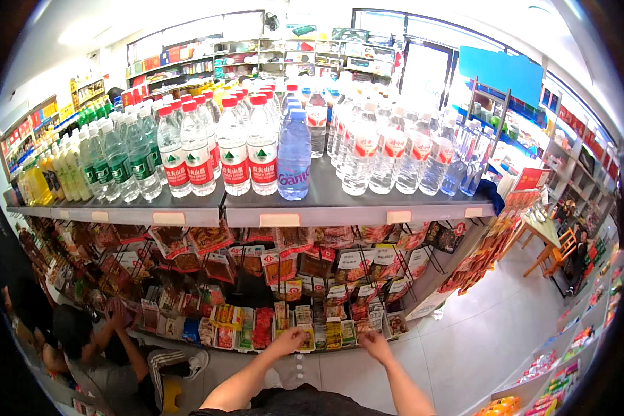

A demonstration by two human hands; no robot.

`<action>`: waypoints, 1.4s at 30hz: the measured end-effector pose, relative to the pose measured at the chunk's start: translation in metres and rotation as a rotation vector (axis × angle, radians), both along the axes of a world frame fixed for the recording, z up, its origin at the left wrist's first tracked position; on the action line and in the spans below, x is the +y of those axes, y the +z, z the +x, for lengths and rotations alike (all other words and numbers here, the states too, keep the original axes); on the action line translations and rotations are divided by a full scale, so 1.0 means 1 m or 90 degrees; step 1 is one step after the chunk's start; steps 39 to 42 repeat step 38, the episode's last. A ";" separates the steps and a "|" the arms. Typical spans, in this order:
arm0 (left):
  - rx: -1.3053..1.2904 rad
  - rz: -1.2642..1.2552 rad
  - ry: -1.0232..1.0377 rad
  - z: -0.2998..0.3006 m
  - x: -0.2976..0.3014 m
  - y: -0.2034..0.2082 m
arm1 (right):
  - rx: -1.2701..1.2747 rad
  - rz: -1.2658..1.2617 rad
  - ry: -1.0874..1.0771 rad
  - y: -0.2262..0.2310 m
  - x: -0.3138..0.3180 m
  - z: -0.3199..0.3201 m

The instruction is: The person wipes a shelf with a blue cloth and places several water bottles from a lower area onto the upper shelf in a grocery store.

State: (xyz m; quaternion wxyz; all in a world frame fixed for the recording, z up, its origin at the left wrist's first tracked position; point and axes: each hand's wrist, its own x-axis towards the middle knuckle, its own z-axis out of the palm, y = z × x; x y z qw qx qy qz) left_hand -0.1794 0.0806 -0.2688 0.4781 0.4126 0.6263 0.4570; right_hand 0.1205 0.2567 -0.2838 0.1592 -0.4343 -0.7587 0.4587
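My left hand (289, 342) is closed, fingers curled, at the front edge of the bottom row of snack bins. Closest to it are a bin of small yellow and green packets (303, 326) and red-wrapped snacks (262, 327). My right hand (375, 345) is closed too, a little to the right along the same edge. Brown packets (364, 324) in a bin lie just beyond it. Whatever either hand's fingers hold, if anything, is too small to make out. Between the hands stand yellow-green packets (333, 334).
Bagged snacks (278, 265) hang on hooks above the bins. Water bottles (294, 156) crowd the dark shelf top (256, 202). A person (97, 353) crouches at the lower left, beside a yellow stool (171, 396). A wooden table (539, 229) stands at right on the tiled floor (478, 333).
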 end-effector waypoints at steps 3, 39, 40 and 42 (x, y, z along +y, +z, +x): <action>0.049 0.064 0.010 -0.025 0.031 0.107 | 0.099 0.121 0.019 0.121 0.022 -0.060; 1.048 0.310 0.021 -0.148 0.201 0.588 | -0.389 0.744 0.249 0.657 0.211 -0.390; 1.048 0.310 0.021 -0.148 0.201 0.588 | -0.389 0.744 0.249 0.657 0.211 -0.390; 1.048 0.310 0.021 -0.148 0.201 0.588 | -0.389 0.744 0.249 0.657 0.211 -0.390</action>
